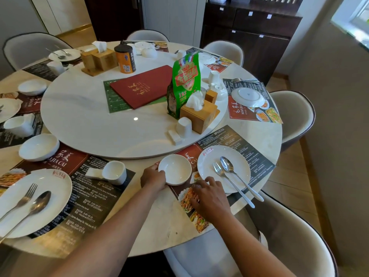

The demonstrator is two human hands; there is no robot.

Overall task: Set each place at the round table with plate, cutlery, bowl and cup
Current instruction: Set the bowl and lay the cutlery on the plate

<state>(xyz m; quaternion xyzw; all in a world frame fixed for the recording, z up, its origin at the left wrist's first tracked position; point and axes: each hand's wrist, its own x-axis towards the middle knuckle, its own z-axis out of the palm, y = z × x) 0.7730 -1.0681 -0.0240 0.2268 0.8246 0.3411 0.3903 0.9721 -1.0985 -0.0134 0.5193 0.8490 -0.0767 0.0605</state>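
Observation:
My left hand (152, 177) grips the near-left rim of a small white bowl (175, 169) that sits on a printed placemat (257, 154) at the table's near edge. My right hand (207, 193) rests with fingers spread on that placemat, its fingertips at the rim of a white plate (237, 156). A fork (229, 181) and spoon (237, 177) lie across this plate. A white cup (183, 127) stands upside down on the turntable (83, 120) just beyond this place.
The place to the left holds a plate (50, 186) with fork and spoon, a bowl (39, 146) and a cup (115, 172). The turntable carries a red menu (142, 86), green bag (184, 82), tissue boxes (199, 116) and an orange can (124, 57). Chairs ring the table.

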